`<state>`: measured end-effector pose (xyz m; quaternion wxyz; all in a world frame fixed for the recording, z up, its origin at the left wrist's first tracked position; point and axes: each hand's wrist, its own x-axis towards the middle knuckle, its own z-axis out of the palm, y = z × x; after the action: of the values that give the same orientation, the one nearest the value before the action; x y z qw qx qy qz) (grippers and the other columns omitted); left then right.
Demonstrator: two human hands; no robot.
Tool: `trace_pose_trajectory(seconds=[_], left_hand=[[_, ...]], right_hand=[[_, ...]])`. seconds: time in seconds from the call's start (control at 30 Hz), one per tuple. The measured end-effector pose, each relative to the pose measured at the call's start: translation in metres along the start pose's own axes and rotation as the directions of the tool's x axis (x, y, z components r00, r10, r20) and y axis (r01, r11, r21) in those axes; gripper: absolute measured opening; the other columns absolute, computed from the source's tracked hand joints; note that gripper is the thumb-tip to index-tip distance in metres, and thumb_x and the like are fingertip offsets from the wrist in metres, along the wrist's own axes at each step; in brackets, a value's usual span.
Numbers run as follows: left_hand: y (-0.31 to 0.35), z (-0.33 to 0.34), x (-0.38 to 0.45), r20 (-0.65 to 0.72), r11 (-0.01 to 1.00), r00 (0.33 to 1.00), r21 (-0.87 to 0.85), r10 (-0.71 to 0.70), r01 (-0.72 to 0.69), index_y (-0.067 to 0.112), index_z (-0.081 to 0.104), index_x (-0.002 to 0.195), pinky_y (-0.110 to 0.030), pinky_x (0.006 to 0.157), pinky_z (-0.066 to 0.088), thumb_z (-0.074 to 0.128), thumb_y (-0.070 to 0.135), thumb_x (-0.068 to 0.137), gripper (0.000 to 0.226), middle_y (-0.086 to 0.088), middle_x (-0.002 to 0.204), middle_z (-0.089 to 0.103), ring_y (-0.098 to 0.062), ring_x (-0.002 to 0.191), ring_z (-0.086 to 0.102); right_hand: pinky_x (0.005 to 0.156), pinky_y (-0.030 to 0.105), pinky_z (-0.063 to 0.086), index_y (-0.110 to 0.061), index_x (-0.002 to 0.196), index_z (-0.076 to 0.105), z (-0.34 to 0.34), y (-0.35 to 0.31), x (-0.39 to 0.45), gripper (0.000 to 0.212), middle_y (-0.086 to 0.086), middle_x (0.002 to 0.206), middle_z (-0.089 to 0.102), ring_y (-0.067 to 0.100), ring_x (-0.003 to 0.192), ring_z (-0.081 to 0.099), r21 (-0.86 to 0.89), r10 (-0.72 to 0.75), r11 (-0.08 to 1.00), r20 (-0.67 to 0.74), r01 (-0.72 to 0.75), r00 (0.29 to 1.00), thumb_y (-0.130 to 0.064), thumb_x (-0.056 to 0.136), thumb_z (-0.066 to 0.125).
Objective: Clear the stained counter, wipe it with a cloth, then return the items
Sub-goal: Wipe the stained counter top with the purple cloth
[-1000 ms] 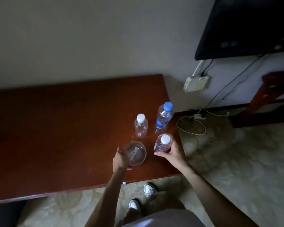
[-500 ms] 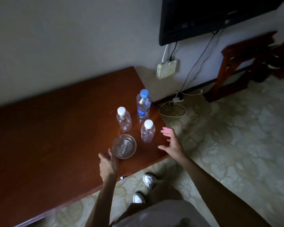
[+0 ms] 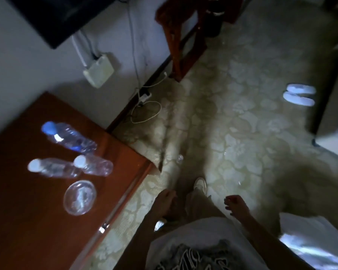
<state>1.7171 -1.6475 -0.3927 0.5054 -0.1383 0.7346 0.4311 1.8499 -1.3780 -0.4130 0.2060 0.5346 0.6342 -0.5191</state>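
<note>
We record the counter [image 3: 27,221], reddish-brown wood, filling the frame from 7 to 10 o'clock. On it stand three clear bottles: the blue-capped bottle [image 3: 70,138] at 10 o'clock near the counter's far corner, and two white-capped bottles, one [image 3: 53,168] to the left and one [image 3: 95,165] just beside it on the right, their bodies overlapping in view. The clear round dish [image 3: 79,197] sits just below that pair, apart from them, toward the counter's front edge.

Both hands are off the counter, over the patterned floor [image 3: 242,133] at 6 o'clock. Our left hand [image 3: 165,204] hangs beside the trouser leg, fingers loosely bent, holding nothing we can see. Our right hand [image 3: 236,206] has its fingers loosely curled, also holding nothing.

A pair of white slippers [image 3: 299,94] lies at 2 o'clock. The frame is motion-blurred.
</note>
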Motion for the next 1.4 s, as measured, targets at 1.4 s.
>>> trace_pose_trajectory(seconds=[1.4], left_hand=[[0.98,0.256,0.535,0.09,0.876,0.996,0.478,0.022,-0.063,0.009,0.064,0.095,-0.027,0.065,0.047,0.051,0.028,0.103,0.024,-0.008,0.085,0.069,-0.019,0.072,0.064]], right_hand=[[0.052,0.024,0.051,0.006,0.102,0.056,-0.568,-0.511,0.555,0.012,0.017,0.08,0.06,0.024,0.068,0.058,0.573,0.274,0.802,-0.104,-0.168,0.956,-0.001,0.097,0.048]])
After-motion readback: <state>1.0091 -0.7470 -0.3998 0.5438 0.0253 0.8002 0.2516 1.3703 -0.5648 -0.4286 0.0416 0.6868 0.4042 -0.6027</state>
